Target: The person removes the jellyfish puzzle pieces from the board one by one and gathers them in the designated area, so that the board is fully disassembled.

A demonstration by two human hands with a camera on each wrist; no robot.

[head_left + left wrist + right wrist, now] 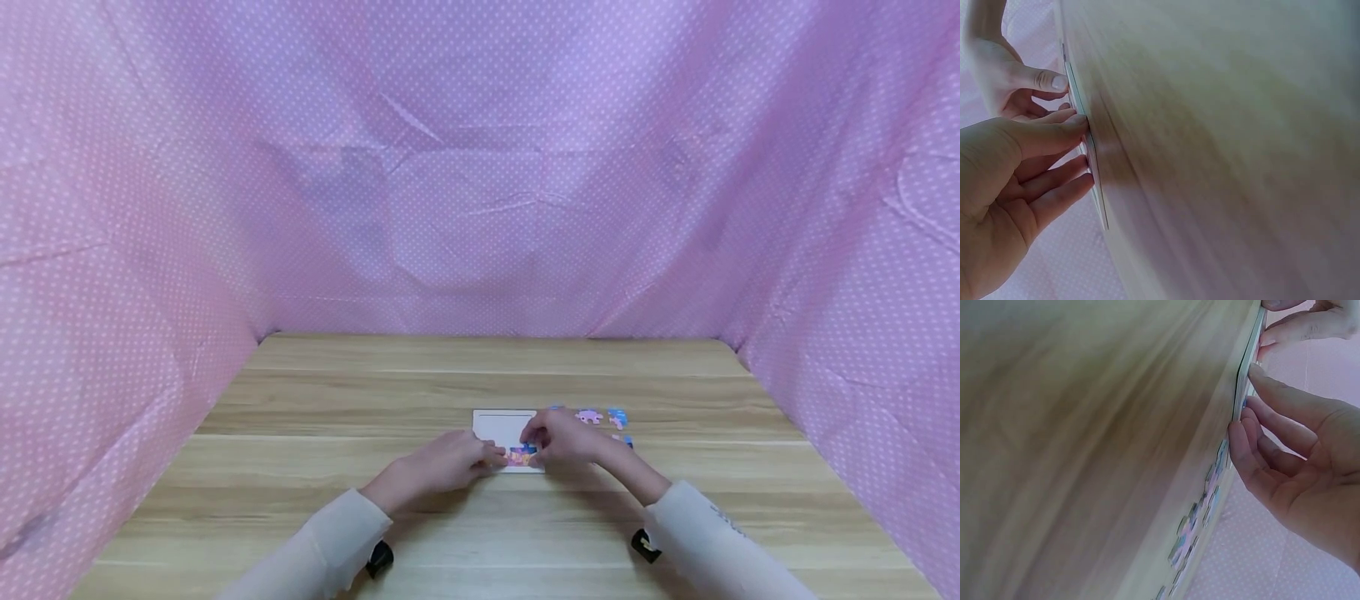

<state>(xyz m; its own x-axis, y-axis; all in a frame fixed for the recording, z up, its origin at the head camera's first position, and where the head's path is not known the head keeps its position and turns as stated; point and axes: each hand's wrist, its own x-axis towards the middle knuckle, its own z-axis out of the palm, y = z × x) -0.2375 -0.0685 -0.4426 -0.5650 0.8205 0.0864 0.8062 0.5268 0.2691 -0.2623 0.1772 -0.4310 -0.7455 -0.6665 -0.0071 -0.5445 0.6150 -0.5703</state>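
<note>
A white puzzle tray (491, 426) lies on the table with joined, colourful puzzle pieces (519, 458) in its lower right part. My left hand (453, 460) rests its fingertips on the tray's left side and the pieces' edge. In the left wrist view, the left thumb (1054, 134) touches the tray's near edge, fingers fairly straight. From the right, my right hand (564, 437) reaches over the tray, thumb and fingertips around a blue puzzle piece (527, 447). Its fingers (1260, 450) hide part of the tray and that piece in the right wrist view.
Right of the tray lie several loose puzzle pieces, among them a pink one (589, 416) and a blue one (617, 417); the right forearm partly covers others. The wood-grain table (337, 400) is enclosed by a pink dotted cloth (480, 233) at the back and sides.
</note>
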